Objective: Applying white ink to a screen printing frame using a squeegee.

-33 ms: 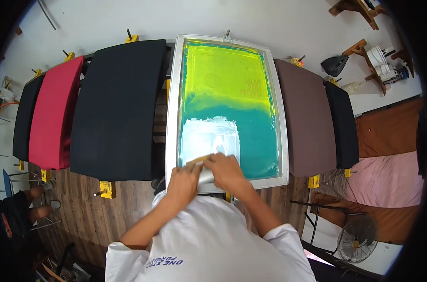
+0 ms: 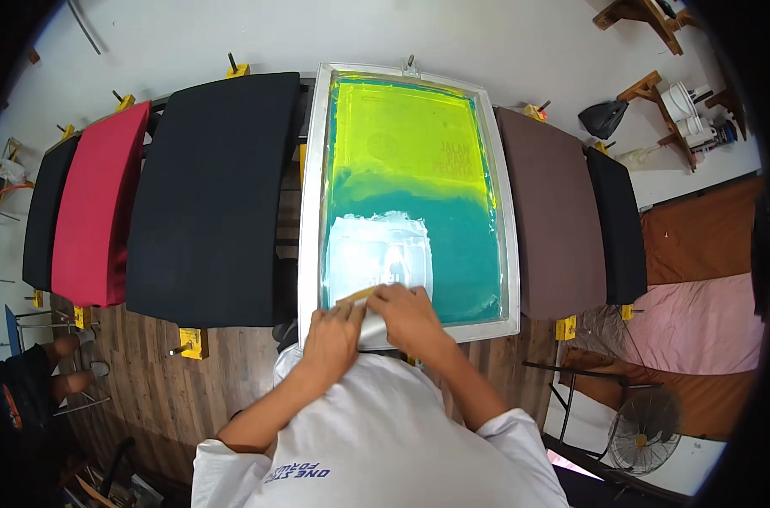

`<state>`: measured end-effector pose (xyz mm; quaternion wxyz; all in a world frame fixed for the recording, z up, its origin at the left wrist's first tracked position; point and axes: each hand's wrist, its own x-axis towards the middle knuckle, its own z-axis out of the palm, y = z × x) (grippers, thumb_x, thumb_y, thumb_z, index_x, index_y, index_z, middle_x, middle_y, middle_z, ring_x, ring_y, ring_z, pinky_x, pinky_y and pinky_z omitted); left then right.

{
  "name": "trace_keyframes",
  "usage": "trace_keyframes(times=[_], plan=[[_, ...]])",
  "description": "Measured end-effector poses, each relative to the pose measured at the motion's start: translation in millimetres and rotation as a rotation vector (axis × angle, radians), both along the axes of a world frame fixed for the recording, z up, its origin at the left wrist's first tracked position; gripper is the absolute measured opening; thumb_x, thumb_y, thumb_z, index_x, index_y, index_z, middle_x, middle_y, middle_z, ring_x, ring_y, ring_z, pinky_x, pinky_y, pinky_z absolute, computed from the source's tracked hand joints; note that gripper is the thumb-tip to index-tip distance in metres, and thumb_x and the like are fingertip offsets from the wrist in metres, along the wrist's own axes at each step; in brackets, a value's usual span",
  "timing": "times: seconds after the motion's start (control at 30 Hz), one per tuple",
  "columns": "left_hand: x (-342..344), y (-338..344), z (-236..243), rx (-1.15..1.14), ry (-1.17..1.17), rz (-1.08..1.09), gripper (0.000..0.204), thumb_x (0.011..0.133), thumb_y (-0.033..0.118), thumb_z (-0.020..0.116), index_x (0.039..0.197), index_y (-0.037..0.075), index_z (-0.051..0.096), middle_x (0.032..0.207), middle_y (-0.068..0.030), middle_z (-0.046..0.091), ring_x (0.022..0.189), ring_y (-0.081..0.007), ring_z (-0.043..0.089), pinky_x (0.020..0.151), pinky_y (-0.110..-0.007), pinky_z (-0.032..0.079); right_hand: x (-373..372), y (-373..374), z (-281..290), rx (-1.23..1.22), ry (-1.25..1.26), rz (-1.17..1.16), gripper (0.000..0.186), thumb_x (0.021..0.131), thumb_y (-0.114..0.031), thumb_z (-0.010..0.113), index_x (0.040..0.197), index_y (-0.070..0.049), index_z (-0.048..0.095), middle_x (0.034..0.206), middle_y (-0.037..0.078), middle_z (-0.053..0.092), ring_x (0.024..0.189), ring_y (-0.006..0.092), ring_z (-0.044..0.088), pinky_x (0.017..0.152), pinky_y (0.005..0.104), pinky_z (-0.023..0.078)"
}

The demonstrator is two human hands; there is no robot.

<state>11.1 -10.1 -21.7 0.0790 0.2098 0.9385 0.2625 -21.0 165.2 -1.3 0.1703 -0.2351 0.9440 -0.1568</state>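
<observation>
My left hand (image 2: 332,339) and right hand (image 2: 410,320) are close together at the near end of a printing screen with a silver metal frame (image 2: 509,245). The fingers (image 2: 395,298) of both are curled closed, gripping what looks like a squeegee (image 2: 357,297). I have it over the lower left part of the screen, at the near edge of a patch of white ink (image 2: 375,245); its tan strip shows just past my fingers, and its pale body shows between my hands. My hands cover most of it, so I can't make out how its lower edge meets the mesh (image 2: 465,245).

The mesh is teal in its near part and bright yellow-green in its far part, with faint lettering toward the right. To the left of the screen I have a wide black board (image 2: 215,195), then a pinkish-red board (image 2: 99,207); just to the right stands a brownish-mauve board (image 2: 554,212). A yellow clamp (image 2: 193,343) sits at the black board's near edge, above the wooden floor (image 2: 182,385).
</observation>
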Motion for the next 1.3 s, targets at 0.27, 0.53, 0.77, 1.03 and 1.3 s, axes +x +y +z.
trace_keyframes(times=[0.27, 0.53, 0.77, 1.03, 1.3], plan=[[-63, 21, 7, 0.103, -0.011, -0.023, 0.046, 0.070, -0.004, 0.064, 0.116, 0.003, 0.063, 0.101, -0.0167, 0.070, 0.092, -0.0325, 0.067, 0.081, -0.045, 0.047, -44, 21, 11, 0.020, 0.157, -0.077, 0.035, 0.072, 0.004, 0.060, 0.102, -0.012, 0.067, 0.101, 0.007, 0.067, 0.100, 0.0284, 0.062, 0.083, 0.0454, 0.044], [-143, 38, -2, 0.063, -0.004, -0.235, 0.031, 0.069, -0.004, 0.066, 0.098, 0.007, 0.072, 0.080, -0.0175, 0.070, 0.076, -0.0343, 0.070, 0.072, -0.044, 0.055, -83, 45, -8, -0.078, 0.117, -0.246, 0.032, 0.064, 0.002, 0.063, 0.095, -0.004, 0.065, 0.090, 0.020, 0.065, 0.088, 0.0415, 0.062, 0.076, 0.0493, 0.050], [-124, 24, -6, 0.073, -0.038, -0.366, 0.032, 0.069, -0.003, 0.068, 0.098, 0.009, 0.072, 0.079, -0.0165, 0.070, 0.075, -0.0338, 0.069, 0.071, -0.042, 0.057, -32, 23, -4, -0.109, 0.085, -0.364, 0.031, 0.065, -0.001, 0.064, 0.096, 0.001, 0.064, 0.087, 0.023, 0.062, 0.086, 0.0422, 0.060, 0.077, 0.0505, 0.049], [-94, 5, 11, 0.058, -0.112, -0.420, 0.029, 0.071, -0.001, 0.066, 0.098, 0.007, 0.072, 0.082, -0.0156, 0.071, 0.077, -0.0320, 0.070, 0.070, -0.042, 0.055, -3, 11, 3, -0.126, 0.015, -0.371, 0.034, 0.066, -0.001, 0.064, 0.100, -0.001, 0.064, 0.092, 0.020, 0.063, 0.090, 0.0405, 0.060, 0.080, 0.0485, 0.049], [-90, 23, -7, 0.217, 0.033, -0.033, 0.041, 0.071, -0.010, 0.058, 0.109, 0.001, 0.068, 0.105, -0.0202, 0.068, 0.098, -0.0355, 0.065, 0.087, -0.043, 0.049, -66, 27, -2, -0.075, 0.150, -0.130, 0.036, 0.065, 0.006, 0.065, 0.099, -0.005, 0.063, 0.098, 0.015, 0.062, 0.095, 0.0367, 0.058, 0.082, 0.0458, 0.048]])
